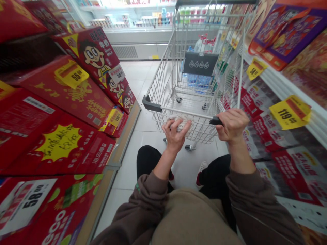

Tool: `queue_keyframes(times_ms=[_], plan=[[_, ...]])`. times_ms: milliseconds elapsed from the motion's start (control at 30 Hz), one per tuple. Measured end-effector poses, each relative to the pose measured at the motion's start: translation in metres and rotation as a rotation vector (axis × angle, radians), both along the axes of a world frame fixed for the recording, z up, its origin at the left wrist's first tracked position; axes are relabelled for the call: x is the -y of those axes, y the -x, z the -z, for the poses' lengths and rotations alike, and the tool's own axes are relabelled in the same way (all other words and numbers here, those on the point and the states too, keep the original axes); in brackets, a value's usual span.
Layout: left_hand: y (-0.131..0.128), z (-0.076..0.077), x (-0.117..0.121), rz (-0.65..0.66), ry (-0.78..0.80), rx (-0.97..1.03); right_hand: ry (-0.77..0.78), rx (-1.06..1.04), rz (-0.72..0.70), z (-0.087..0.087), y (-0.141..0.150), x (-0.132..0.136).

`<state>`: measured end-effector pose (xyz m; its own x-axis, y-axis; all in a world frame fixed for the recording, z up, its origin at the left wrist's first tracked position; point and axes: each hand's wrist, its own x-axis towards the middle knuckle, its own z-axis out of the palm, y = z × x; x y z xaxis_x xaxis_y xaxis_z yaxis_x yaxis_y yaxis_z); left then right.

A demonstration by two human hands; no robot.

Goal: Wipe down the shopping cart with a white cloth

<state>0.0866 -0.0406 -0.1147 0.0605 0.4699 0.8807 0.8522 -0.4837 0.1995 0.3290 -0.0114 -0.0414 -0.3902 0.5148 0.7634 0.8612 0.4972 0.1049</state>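
A metal wire shopping cart (165, 73) stands in front of me in the aisle. My right hand (233, 124) is closed around the right end of its handle (192, 115), at the dark grip piece. My left hand (176, 134) has its fingers curled over a crumpled whitish cloth (187, 125), just below the middle of the handle bar. Whether those fingers also touch the bar cannot be made out. A dark panel (200, 64) with round symbols hangs inside the cart. Blue-tinted bottle packs (200, 81) show through the wires.
Red boxed goods (76, 136) are stacked close along the left, above a shelf edge (112, 166). On the right, a shelf with yellow price tags (290, 111) and red-and-silver packs (293, 170) runs close beside the cart. A lit refrigerated display (127, 27) crosses the far end.
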Motion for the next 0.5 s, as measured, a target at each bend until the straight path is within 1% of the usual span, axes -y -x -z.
queue_keyframes(times_ms=[100,167,233,300,367,400,433,500], plan=[[-0.002,-0.016,0.004,0.001,-0.036,0.015,0.001,-0.033,-0.002,-0.003,-0.01,0.0],[-0.006,-0.021,0.002,-0.019,-0.061,0.018,0.029,-0.073,0.041,-0.005,-0.009,0.005],[-0.01,-0.016,-0.002,-0.046,-0.081,-0.002,0.053,-0.113,0.097,-0.006,0.0,0.012],[-0.013,-0.005,-0.006,-0.065,-0.094,-0.029,0.081,-0.132,0.119,-0.004,0.014,0.019],[-0.013,0.006,-0.007,-0.07,-0.064,-0.052,0.117,-0.144,0.124,0.0,0.03,0.024],[-0.012,0.009,-0.006,-0.064,-0.034,-0.062,0.135,-0.154,0.125,0.002,0.036,0.025],[-0.01,0.01,-0.005,-0.051,0.0,-0.065,0.149,-0.169,0.129,0.004,0.041,0.026],[-0.008,0.004,-0.003,-0.013,0.05,-0.047,0.17,-0.204,0.131,0.007,0.047,0.025]])
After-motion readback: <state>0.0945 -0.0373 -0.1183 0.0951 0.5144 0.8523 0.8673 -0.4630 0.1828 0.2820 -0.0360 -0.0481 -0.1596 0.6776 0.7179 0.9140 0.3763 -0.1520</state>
